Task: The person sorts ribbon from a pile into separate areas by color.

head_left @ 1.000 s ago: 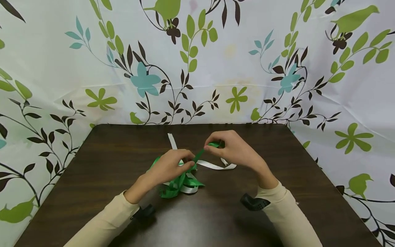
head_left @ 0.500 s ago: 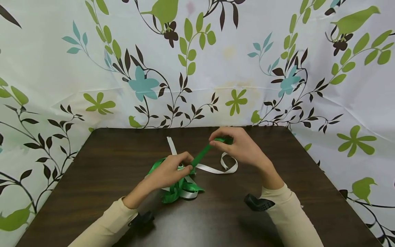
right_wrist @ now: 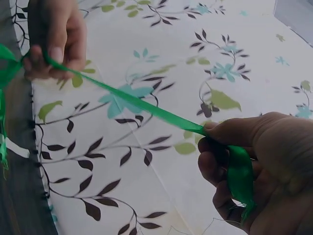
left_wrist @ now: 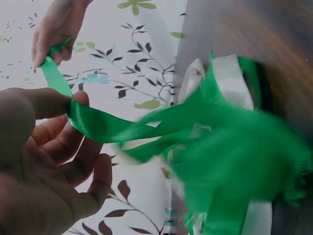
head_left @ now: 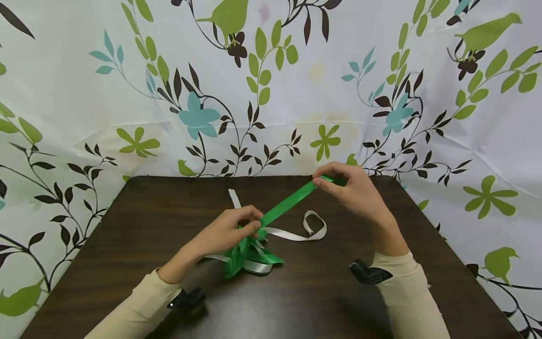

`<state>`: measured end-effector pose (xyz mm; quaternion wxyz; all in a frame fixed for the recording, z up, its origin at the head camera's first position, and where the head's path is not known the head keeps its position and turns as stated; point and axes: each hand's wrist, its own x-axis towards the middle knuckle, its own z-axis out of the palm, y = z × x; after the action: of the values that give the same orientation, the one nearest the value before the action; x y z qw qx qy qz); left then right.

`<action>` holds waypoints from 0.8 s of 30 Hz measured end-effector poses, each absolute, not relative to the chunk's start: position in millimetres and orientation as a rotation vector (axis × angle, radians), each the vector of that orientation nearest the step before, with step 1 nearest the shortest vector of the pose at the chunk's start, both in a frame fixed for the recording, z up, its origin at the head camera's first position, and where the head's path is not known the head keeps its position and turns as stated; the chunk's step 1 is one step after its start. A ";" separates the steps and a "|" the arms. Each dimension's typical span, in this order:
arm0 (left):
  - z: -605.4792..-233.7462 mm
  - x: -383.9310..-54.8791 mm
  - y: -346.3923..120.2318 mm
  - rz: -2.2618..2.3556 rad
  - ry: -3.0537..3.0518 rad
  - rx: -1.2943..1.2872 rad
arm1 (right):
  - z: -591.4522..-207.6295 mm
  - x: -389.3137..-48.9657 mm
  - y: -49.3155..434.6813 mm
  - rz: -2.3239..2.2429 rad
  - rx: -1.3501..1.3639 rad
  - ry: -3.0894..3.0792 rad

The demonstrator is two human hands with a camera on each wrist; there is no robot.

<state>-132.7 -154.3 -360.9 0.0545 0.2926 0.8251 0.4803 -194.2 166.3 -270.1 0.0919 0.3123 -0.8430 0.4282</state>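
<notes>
Fingers and thumb on the left hand [head_left: 224, 230] pinched a green ribbon [head_left: 288, 203], and the right hand [head_left: 355, 188] pinched the same ribbon farther along and higher up. Behind them was a big white cloth [head_left: 161, 28] with green birds, dark leaves and blue flowers on it. In front of the cloth was a dark brown table [head_left: 127, 245]. Both arms had cream sleeves [head_left: 408, 296], with a black gadget [head_left: 372, 273] near each wrist. Between the two hands the green ribbon made a straight, slanted line above the table. From the left hand it ran into a messy green heap [head_left: 241, 259] just beside that hand. White ribbon [head_left: 292, 234] was mixed in there too. One white bit poked toward the far edge, and another went right and ended in a curl. Smallest was a short green end [right_wrist: 240, 176] hanging inside the right hand, with thin threads at its tip.
</notes>
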 end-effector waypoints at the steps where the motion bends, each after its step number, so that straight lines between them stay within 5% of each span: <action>1: -359.5 -133.2 -156.6 1.463 2.500 0.874 | -267.7 -192.8 167.2 1.280 0.909 -2.497; 9: -343.8 -136.4 -177.2 1.502 2.520 0.792 | -256.1 -185.0 173.4 1.322 0.800 -2.434; 24: -313.5 -140.3 -221.3 1.487 2.536 0.677 | -290.0 -225.2 208.5 1.388 0.653 -2.395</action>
<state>-140.3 -221.3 -313.5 0.0625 0.2239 0.8389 0.4921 -225.2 208.5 -290.0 0.1483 0.2269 -0.8327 0.4828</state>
